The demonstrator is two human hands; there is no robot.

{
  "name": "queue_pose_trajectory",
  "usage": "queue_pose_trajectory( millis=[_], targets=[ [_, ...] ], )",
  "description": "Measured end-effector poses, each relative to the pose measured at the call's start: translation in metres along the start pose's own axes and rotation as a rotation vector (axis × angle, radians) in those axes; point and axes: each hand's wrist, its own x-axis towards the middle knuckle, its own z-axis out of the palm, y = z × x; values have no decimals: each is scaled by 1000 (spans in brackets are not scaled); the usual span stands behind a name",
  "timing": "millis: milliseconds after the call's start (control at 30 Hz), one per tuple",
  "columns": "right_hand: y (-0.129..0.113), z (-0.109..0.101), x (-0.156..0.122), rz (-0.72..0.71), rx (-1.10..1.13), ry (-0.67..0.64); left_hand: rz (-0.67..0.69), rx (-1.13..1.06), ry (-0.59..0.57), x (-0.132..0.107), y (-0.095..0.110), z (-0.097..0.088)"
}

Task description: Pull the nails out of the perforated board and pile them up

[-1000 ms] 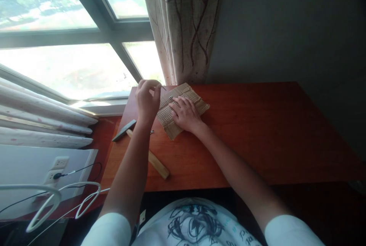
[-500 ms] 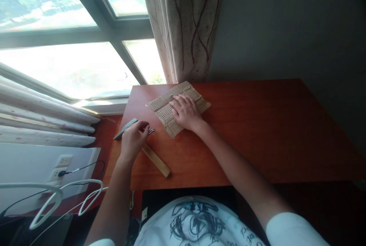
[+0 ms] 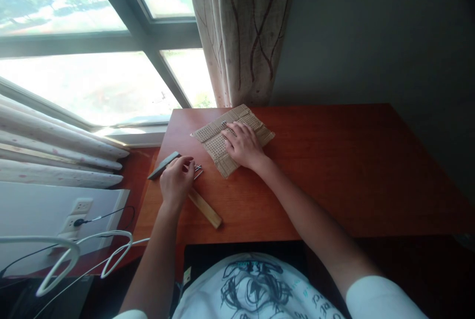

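My right hand (image 3: 244, 147) lies on a flattened piece of corrugated cardboard (image 3: 215, 147) covered with rows of small holes, its fingers stretched over the surface. By those fingertips a small metal piece (image 3: 223, 123) rests on the cardboard, too small to name. My left hand (image 3: 177, 179) is closed in a pinch above a hammer; what is between its fingers, if anything, cannot be made out. Several thin nails (image 3: 199, 172) lie just right of that hand. The hammer has a grey head (image 3: 163, 164) and a wooden handle (image 3: 206, 209), partly covered by my left hand.
The reddish-brown wooden table (image 3: 334, 175) stretches far to the right. A window (image 3: 92, 81) and curtains (image 3: 245, 37) border it behind and left. Low on the left are a wall socket (image 3: 74, 222) with a black plug and a looped white cable (image 3: 128, 245).
My left hand has shifted slightly right, close over the nails. The right hand stays on the cardboard. The whole view has moved a little.
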Motion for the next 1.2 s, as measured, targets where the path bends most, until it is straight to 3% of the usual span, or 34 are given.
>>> queue_pose_trajectory(
  millis=[167, 400, 700, 867, 1067, 1200],
  targets=[
    [0, -1, 0, 4, 15, -7, 62, -147, 102, 18, 22, -8],
    [-1, -1, 0, 11, 24, -7, 169, -273, 131, 44, 56, -7],
    [0, 2, 2, -4, -3, 10, 201, -146, -42, 94, 85, 23],
    [1, 3, 2, 4, 7, 9, 214, -94, -54, 109, 87, 32],
    [1, 2, 1, -3, 2, 19, 304, -280, 110, 114, 90, 29],
    [1, 3, 1, -3, -2, 27, 311, -416, 242, 118, 96, 14]
  ],
)
